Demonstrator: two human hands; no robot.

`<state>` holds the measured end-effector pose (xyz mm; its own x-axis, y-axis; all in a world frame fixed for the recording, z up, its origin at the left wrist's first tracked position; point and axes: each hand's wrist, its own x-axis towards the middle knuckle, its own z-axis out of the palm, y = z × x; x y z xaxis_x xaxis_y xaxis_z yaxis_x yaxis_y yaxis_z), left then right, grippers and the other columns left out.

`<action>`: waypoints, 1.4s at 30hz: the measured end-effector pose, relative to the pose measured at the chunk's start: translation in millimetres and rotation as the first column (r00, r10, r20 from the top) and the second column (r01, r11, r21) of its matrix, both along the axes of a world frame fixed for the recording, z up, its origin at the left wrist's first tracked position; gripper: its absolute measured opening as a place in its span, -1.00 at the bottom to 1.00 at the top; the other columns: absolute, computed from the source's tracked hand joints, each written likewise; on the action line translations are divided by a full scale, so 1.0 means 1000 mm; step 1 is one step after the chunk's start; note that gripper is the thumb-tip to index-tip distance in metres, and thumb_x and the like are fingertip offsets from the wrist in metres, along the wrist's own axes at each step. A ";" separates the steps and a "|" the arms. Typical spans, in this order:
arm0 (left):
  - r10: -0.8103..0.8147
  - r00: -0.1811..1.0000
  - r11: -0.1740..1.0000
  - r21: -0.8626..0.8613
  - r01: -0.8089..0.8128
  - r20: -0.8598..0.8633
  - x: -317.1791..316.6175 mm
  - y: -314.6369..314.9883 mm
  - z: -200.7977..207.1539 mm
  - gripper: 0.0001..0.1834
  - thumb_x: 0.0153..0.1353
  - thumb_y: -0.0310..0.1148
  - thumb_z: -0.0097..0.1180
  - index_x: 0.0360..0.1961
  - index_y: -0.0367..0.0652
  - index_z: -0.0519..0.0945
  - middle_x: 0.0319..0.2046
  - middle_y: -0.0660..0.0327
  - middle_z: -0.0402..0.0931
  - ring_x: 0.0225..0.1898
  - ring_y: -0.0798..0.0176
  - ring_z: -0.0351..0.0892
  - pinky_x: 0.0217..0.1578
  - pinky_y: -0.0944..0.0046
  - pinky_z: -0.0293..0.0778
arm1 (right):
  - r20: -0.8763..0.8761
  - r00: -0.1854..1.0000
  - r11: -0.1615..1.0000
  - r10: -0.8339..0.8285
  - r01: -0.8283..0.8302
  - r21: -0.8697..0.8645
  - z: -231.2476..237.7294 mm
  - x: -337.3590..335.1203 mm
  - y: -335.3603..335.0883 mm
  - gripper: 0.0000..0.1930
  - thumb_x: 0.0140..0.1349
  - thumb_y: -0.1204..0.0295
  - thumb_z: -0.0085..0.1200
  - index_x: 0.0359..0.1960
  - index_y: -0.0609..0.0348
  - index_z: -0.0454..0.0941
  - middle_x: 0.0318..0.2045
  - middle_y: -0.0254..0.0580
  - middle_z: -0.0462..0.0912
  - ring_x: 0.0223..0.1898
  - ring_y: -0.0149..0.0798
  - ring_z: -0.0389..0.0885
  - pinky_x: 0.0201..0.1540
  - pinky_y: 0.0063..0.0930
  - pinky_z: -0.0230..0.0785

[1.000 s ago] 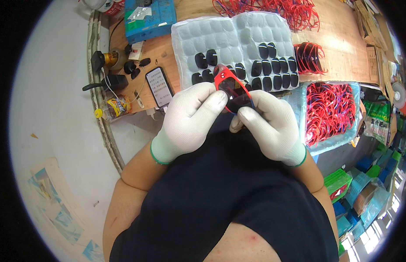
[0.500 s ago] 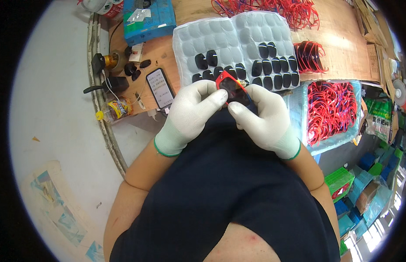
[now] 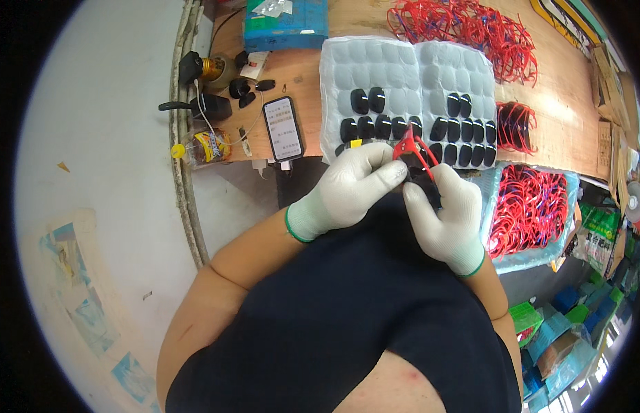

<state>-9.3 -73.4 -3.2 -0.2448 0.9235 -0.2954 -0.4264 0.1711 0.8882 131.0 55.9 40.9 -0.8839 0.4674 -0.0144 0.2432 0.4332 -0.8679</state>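
Note:
Both my hands wear white knit gloves with green-edged cuffs. Between them is a pair of red-framed sunglasses (image 3: pixel 407 144), held tilted just past the near edge of the bench. My left hand (image 3: pixel 358 184) pinches its left side between thumb and fingers. On the other side, my right hand (image 3: pixel 449 212) grips the frame, its thumb against a dark lens (image 3: pixel 423 186). Fingers hide part of the frame, so I cannot tell how the lens sits in it. Right behind lies a white moulded lens tray (image 3: pixel 375 62) with several loose black lenses (image 3: pixel 455 129) in its hollows.
Red frames form a tangled heap (image 3: pixel 464 31) at the back and a row (image 3: pixel 518 127) on the right. More fill a lined bin (image 3: pixel 530 213) beside the bench. A phone (image 3: pixel 283 129), a plastic bottle (image 3: pixel 203 148) and a blue box (image 3: pixel 285 27) are on the left.
The sunglasses have turned, with one red end now pointing away from me. My hands stay on them, the right now lower than the left. The whole view has shifted.

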 end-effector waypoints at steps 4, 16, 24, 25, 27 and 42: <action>-0.031 0.997 0.986 0.164 0.042 -0.068 -0.008 0.005 -0.003 -0.81 0.35 -0.47 0.04 -0.17 -0.31 0.68 0.46 -0.19 0.23 0.51 -0.07 0.20 0.45 0.00 0.10 | 0.052 0.991 0.892 0.122 -0.087 -0.444 -0.007 0.014 0.017 -0.83 0.39 0.42 0.08 -0.30 0.30 0.57 -0.49 -0.18 0.69 -0.48 -0.34 0.64 -0.36 -0.42 0.46; -0.072 0.864 0.944 0.246 0.221 -0.498 -0.003 0.103 -0.001 -0.86 0.19 -0.40 0.33 -0.34 -0.27 0.68 0.26 -0.42 0.42 0.40 -0.28 0.38 0.35 0.04 0.29 | 0.094 0.995 0.886 0.023 0.023 -0.464 -0.018 0.050 0.103 -0.84 0.34 0.44 0.06 -0.33 0.30 0.56 -0.53 -0.13 0.63 -0.50 -0.32 0.62 -0.35 -0.44 0.44; 0.115 0.711 0.790 -0.370 -0.489 -0.694 -0.247 0.218 -0.151 -0.66 0.41 -0.07 0.14 -0.17 -0.15 0.68 -0.35 0.27 0.65 -0.39 0.37 0.56 -0.37 0.29 0.45 | 0.042 0.994 0.969 -0.098 0.105 -0.222 -0.044 0.108 0.186 -0.88 0.24 0.50 0.20 -0.23 0.25 0.57 -0.46 0.06 0.59 -0.42 0.10 0.65 -0.31 -0.20 0.48; 0.183 0.782 0.808 -0.362 -0.465 -0.596 -0.246 0.242 -0.161 -0.67 0.40 -0.04 0.17 -0.13 -0.10 0.65 -0.35 0.29 0.65 -0.45 0.38 0.52 -0.44 0.34 0.39 | -0.016 0.983 0.978 -0.184 0.181 -0.105 -0.056 0.112 0.201 -0.90 0.22 0.50 0.21 -0.27 0.24 0.58 -0.48 0.07 0.57 -0.45 0.11 0.62 -0.35 -0.16 0.45; 0.230 0.895 0.784 -0.472 -0.403 -0.381 -0.233 0.274 -0.182 -0.63 0.41 -0.03 0.15 -0.01 -0.10 0.61 -0.27 0.22 0.64 -0.39 0.32 0.54 -0.39 0.31 0.45 | -0.016 0.957 0.933 -0.291 0.287 0.216 -0.076 0.119 0.248 -0.90 0.21 0.50 0.21 -0.34 0.24 0.55 -0.49 0.08 0.56 -0.49 0.09 0.60 -0.41 -0.18 0.44; 0.668 0.629 0.687 0.004 -0.727 -0.398 -0.185 0.228 -0.054 -0.69 0.45 -0.17 0.17 -0.05 -0.23 0.54 0.04 -0.07 0.68 0.08 0.06 0.67 0.16 0.14 0.48 | 0.382 0.808 0.890 -0.448 0.366 0.272 -0.223 0.164 0.386 -0.65 0.41 0.19 -0.02 -0.06 0.21 0.63 -0.19 0.29 0.69 -0.07 0.30 0.65 0.03 0.06 0.47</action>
<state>-194.1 154.2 -56.8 -0.9068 0.3856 -0.1704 -0.1480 0.0874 0.9851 295.1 441.7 -182.4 -0.5368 0.8136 -0.2233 0.7558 0.3461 -0.5558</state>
